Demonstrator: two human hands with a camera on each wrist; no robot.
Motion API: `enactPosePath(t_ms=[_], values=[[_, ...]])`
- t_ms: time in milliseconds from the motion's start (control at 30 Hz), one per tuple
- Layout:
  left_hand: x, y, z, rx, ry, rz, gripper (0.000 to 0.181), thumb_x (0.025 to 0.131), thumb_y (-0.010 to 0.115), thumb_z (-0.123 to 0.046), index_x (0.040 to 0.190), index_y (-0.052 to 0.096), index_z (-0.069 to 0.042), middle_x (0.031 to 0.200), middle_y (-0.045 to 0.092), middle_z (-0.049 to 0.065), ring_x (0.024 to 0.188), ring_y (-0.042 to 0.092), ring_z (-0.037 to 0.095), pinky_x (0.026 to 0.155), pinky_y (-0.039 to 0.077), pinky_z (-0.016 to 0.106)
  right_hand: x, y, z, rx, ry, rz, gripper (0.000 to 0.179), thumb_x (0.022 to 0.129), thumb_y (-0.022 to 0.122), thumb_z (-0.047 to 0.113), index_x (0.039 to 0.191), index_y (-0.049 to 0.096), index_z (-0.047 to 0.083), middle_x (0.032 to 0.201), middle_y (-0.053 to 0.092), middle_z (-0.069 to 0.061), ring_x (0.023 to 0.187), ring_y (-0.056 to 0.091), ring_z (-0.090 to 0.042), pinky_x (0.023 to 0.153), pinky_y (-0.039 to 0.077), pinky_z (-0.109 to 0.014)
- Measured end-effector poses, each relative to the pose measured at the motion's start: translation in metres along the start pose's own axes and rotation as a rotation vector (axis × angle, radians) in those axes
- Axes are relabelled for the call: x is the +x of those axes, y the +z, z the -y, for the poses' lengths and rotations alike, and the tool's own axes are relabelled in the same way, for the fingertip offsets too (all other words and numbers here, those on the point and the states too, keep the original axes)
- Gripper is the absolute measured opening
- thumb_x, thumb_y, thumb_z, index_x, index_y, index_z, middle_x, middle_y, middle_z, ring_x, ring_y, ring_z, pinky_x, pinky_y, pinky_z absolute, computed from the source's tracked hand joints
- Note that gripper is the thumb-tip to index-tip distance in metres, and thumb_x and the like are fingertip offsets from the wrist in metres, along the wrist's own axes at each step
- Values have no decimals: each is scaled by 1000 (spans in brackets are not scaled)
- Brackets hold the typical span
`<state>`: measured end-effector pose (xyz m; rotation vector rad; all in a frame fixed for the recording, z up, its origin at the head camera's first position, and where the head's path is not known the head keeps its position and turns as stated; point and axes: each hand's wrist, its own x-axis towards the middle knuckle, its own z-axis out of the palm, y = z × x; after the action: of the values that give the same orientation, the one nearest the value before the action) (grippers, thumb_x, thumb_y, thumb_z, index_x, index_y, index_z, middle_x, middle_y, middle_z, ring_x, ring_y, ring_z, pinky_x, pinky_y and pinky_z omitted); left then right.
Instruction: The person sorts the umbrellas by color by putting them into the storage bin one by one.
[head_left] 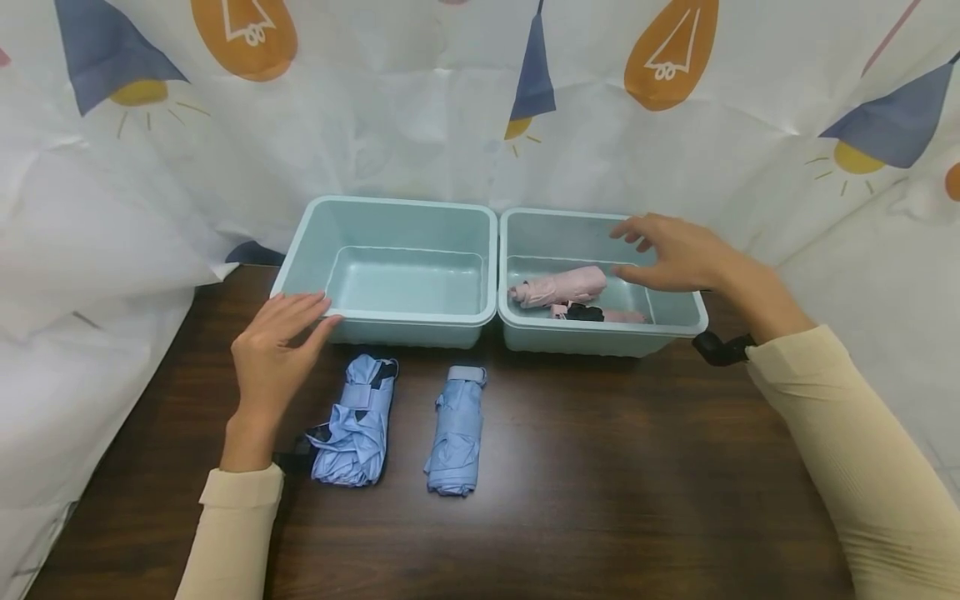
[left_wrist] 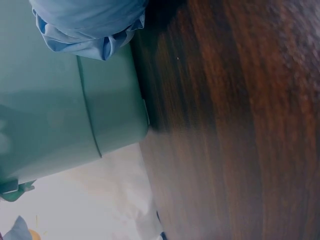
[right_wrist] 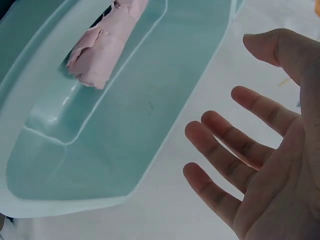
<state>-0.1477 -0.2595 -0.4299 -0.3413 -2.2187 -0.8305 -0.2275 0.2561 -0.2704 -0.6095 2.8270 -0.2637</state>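
Note:
My left hand (head_left: 272, 354) is at the front left corner of the left light-green bin (head_left: 405, 332), fingertips right at the rim, holding nothing. Over the right side of the right bin (head_left: 570, 340) is my right hand (head_left: 678, 257), its fingers spread and holding nothing. A folded pink umbrella (head_left: 562, 287) lies in that bin. In front of it is a second pink umbrella (head_left: 626, 317) with a black part, half hidden by the front wall. On the table, a loosely folded blue umbrella (head_left: 352, 433) lies near my left wrist, and a neater light-blue umbrella (head_left: 456, 433) lies right of it.
The two bins stand side by side at the back of the dark wooden table (head_left: 600, 475). Behind them hangs a white curtain (head_left: 420, 108) with lamp prints, which also runs down both sides.

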Motion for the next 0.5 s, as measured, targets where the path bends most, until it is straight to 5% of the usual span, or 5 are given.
enactPosePath(t_ms=[500], values=[[0, 0, -2, -4, -6, -12, 37, 82, 91, -12, 118, 81, -9, 120, 79, 15, 119, 74, 42, 125, 45, 37, -26, 7, -1, 52, -11, -73, 59, 102, 68, 45, 148, 57, 10, 148, 62, -15, 131, 63, -36, 104, 53, -62]])
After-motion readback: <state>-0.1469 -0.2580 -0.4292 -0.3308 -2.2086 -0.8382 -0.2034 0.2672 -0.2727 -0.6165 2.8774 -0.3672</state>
